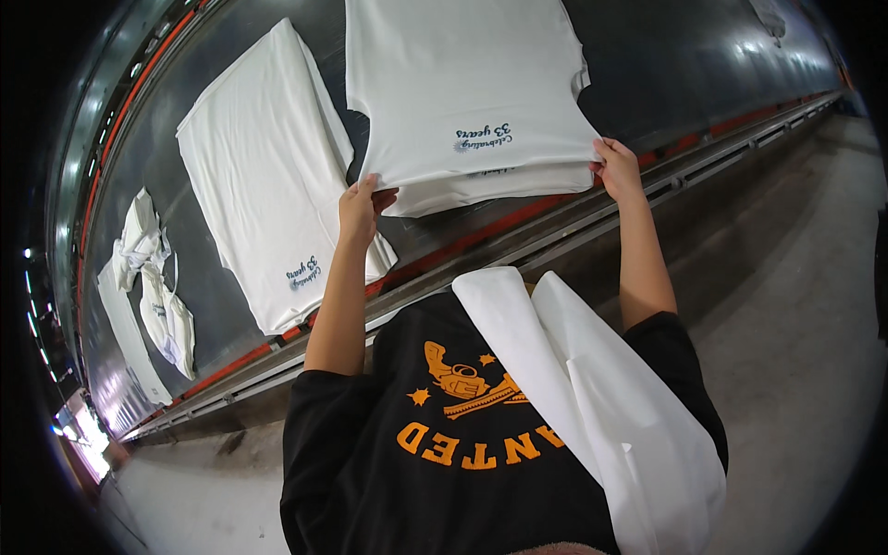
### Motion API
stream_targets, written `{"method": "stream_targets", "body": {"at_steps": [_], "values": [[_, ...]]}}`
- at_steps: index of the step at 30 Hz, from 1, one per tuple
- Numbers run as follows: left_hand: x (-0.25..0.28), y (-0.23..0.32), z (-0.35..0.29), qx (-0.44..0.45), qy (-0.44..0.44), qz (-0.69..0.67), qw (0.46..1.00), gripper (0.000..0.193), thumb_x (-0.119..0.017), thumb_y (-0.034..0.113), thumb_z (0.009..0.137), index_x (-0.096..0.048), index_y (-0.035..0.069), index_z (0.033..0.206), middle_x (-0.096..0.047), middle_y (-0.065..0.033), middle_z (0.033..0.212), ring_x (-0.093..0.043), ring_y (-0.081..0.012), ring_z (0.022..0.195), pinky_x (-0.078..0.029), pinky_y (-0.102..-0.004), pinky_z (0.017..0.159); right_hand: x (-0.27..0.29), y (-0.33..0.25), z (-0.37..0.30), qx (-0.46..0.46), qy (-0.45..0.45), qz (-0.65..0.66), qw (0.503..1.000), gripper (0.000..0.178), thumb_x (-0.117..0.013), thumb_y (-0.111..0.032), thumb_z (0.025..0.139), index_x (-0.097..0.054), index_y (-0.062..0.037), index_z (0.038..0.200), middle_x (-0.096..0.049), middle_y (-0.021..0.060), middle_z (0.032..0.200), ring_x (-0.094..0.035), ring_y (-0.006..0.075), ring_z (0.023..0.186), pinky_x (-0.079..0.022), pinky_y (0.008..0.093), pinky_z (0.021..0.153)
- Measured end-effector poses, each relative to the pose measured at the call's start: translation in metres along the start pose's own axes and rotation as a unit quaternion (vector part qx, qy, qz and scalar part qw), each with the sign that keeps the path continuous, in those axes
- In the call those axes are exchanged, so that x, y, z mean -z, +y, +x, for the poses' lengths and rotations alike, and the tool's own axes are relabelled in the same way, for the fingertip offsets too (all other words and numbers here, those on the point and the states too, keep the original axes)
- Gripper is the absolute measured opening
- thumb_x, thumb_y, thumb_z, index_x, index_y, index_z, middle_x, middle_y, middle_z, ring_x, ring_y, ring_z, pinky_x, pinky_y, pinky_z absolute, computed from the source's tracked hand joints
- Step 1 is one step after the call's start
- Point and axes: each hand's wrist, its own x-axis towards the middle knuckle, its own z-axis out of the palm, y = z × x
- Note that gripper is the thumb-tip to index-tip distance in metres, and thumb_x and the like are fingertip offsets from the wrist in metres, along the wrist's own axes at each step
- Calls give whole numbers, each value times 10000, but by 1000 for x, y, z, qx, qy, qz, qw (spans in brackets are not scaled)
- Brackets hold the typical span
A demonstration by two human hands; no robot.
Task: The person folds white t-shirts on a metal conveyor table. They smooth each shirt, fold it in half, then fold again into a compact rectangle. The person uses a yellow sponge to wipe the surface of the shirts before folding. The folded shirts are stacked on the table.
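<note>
A white fabric panel (467,83), cut like a shirt body with curved notches at its sides and a small dark print near its near edge, lies before me. My left hand (361,209) pinches its near left corner, and my right hand (615,169) pinches the near right corner. Its near edge is stretched between them. Beneath it shows another white panel (490,191) with similar print, partly covered. Left of my left hand lies a stack of white fabric panels (264,176), its near corner printed too.
The dark, smooth table (661,69) has an orange-red edge strip and a metal rail (731,148) along its near side. Crumpled white pieces (166,319) and a narrow white strip (125,324) lie far left. White cloth (601,407) drapes over my black shirt.
</note>
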Motion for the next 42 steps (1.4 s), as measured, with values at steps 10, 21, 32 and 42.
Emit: {"method": "stream_targets", "body": {"at_steps": [10, 21, 32, 42], "values": [[15, -64, -8, 9, 35, 37, 999, 257, -534, 213, 1018, -646, -9, 956, -698, -125, 903, -710, -215, 764, -603, -325, 652, 14, 64, 0, -1, 85, -98, 992, 270, -668, -161, 946, -651, -17, 1174, -663, 75, 1026, -634, 159, 855, -556, 303, 647], [125, -57, -101, -30, 128, 30, 991, 262, -578, 215, 991, -697, -8, 1062, -694, -98, 784, -651, -144, 644, -536, -271, 581, -113, 84, -119, 113, -44, -221, 968, 280, -621, -220, 994, -646, 30, 1116, -677, 92, 936, -680, 147, 785, -575, 264, 679], [363, -49, -188, -116, 394, -50, 911, 221, -631, 221, 983, -660, 5, 1017, -629, -32, 812, -582, -98, 670, -488, -244, 562, -323, 202, -214, -38, -290, -259, 920, 267, -651, -193, 961, -618, 28, 1106, -687, 84, 906, -666, 141, 730, -544, 247, 618], [444, -60, -187, -143, 461, 218, 848, 281, -680, 270, 926, -698, 20, 1054, -681, -87, 933, -650, -196, 831, -526, -342, 742, -366, 237, -211, 20, -193, -361, 912, 234, -698, -227, 935, -607, -12, 953, -625, 37, 716, -598, 104, 567, -481, 232, 463]]}}
